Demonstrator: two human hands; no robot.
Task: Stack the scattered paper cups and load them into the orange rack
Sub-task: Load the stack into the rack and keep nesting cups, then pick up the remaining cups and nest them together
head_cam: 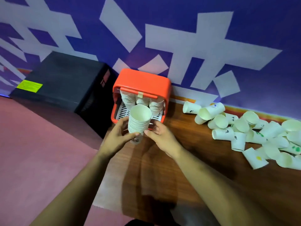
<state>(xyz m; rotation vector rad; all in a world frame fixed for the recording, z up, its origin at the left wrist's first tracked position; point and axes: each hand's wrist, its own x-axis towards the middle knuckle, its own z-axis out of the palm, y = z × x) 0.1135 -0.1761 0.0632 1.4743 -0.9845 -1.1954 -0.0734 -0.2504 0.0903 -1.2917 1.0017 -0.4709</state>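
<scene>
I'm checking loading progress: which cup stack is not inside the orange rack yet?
The stack held between the left hand and right hand, just in front of the orange rack; the three other stacks sit inside it.

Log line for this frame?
phase: load | left hand + right hand: holding cup stack at orange rack mouth | rack: stacks inside | loose cups: piled right

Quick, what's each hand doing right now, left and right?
Left hand: grips the stack of paper cups near its bottom.
Right hand: holds the same stack from the other side, thumb against it.
</scene>
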